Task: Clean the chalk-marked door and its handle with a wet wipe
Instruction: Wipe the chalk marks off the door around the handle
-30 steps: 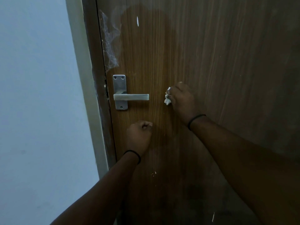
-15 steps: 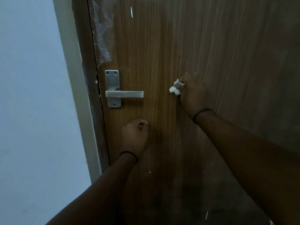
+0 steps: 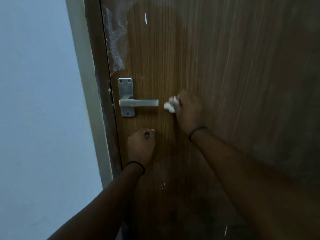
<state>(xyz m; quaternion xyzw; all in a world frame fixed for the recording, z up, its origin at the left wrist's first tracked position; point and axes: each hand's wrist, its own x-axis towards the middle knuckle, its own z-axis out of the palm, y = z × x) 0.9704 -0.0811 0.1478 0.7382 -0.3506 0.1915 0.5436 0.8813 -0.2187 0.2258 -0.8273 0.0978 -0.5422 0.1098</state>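
Note:
A brown wood-grain door (image 3: 225, 66) fills most of the view. Its metal lever handle (image 3: 138, 102) on a grey plate sits near the left edge. My right hand (image 3: 188, 111) grips a crumpled white wet wipe (image 3: 170, 106) and holds it against the door, just right of the lever's tip. My left hand (image 3: 141, 146) is curled in a fist with nothing in it, resting against the door below the handle. A pale chalky smear (image 3: 115, 40) spreads above the handle, and a short white mark (image 3: 145, 18) lies near the top.
The door frame (image 3: 102, 101) and a pale wall (image 3: 38, 110) stand to the left. Small white specks (image 3: 162, 186) dot the door below my left hand. A thin white streak (image 3: 225, 230) shows at the bottom right.
My right hand has moved the wipe left and slightly down across the door, back toward the lever's tip. My left fist has stayed in place below the handle.

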